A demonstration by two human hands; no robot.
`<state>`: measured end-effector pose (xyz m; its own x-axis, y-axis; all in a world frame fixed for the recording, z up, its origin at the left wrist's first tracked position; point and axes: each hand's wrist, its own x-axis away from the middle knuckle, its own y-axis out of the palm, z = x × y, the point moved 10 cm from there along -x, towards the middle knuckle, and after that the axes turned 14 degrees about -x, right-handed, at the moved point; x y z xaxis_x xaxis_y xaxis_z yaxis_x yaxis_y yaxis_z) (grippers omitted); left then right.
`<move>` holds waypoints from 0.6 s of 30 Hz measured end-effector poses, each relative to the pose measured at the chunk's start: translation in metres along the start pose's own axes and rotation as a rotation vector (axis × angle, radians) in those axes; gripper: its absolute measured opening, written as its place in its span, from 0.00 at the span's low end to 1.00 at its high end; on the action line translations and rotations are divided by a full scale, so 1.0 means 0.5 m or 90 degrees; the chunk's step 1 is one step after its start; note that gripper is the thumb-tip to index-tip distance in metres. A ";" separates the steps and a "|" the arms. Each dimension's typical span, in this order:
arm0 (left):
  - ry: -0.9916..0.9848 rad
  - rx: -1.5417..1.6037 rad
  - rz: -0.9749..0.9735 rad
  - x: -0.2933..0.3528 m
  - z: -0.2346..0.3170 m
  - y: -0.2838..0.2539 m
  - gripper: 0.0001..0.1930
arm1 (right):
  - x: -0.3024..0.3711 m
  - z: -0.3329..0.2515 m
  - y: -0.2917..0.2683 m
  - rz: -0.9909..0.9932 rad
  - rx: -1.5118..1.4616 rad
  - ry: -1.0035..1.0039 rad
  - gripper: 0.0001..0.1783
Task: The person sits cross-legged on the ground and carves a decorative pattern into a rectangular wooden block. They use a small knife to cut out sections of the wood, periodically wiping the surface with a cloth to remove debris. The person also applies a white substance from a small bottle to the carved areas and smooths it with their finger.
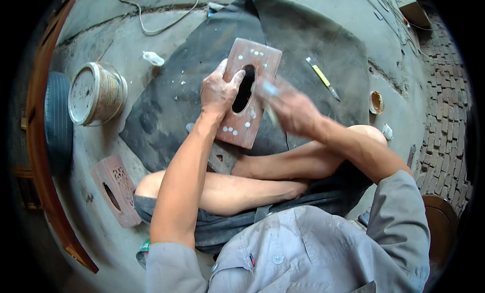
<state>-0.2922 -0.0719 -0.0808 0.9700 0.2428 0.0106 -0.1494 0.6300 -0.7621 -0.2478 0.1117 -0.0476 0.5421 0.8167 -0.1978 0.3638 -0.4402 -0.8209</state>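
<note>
A reddish-brown wooden tissue box (250, 120) with a long oval opening and several pale filler spots is tilted in front of me, above my crossed legs. My left hand (218, 92) grips its left side, thumb lying by the opening's edge. At the box's right side is my right hand (289, 107), smeared by motion. Its fingers look closed around something with a pale edge and a bluish-white patch, too blurred to name. Under the box's lower end, a grey-brown block with a small hole (222, 159) is partly hidden.
A dark sheet (323, 40) covers the floor beneath me, with a yellow utility knife (323, 78) on it. To the left are a lidded bucket (98, 93), a white bottle (153, 58), a tyre (58, 119) and a carved wooden box (117, 191). A small open container (376, 102) lies right.
</note>
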 end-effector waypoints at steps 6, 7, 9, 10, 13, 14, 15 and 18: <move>0.012 0.000 0.007 0.009 -0.007 0.007 0.25 | -0.020 0.031 0.010 0.050 0.124 0.097 0.39; 0.010 -0.012 0.021 0.006 -0.012 0.008 0.27 | -0.027 0.032 0.008 0.047 0.132 0.091 0.40; 0.003 -0.002 0.027 0.011 -0.028 0.008 0.28 | -0.050 0.052 -0.002 0.076 0.136 0.121 0.40; 0.003 0.005 0.028 0.009 -0.029 0.011 0.29 | -0.077 0.092 -0.026 0.112 0.141 0.159 0.41; 0.006 -0.023 0.016 0.010 -0.009 0.015 0.31 | -0.066 0.081 -0.006 0.120 0.149 0.154 0.42; 0.000 -0.037 0.021 0.009 -0.015 0.010 0.31 | -0.059 0.047 0.013 0.109 0.153 0.132 0.42; -0.016 -0.038 0.014 0.010 -0.021 0.004 0.31 | -0.047 0.009 0.021 0.059 0.100 0.102 0.39; 0.013 -0.047 0.026 0.003 -0.015 0.013 0.31 | -0.073 0.099 -0.018 0.089 0.154 0.164 0.40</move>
<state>-0.2902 -0.0729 -0.0908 0.9673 0.2515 -0.0335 -0.1746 0.5640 -0.8071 -0.3083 0.1043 -0.0593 0.7579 0.6208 -0.2007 0.0998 -0.4144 -0.9046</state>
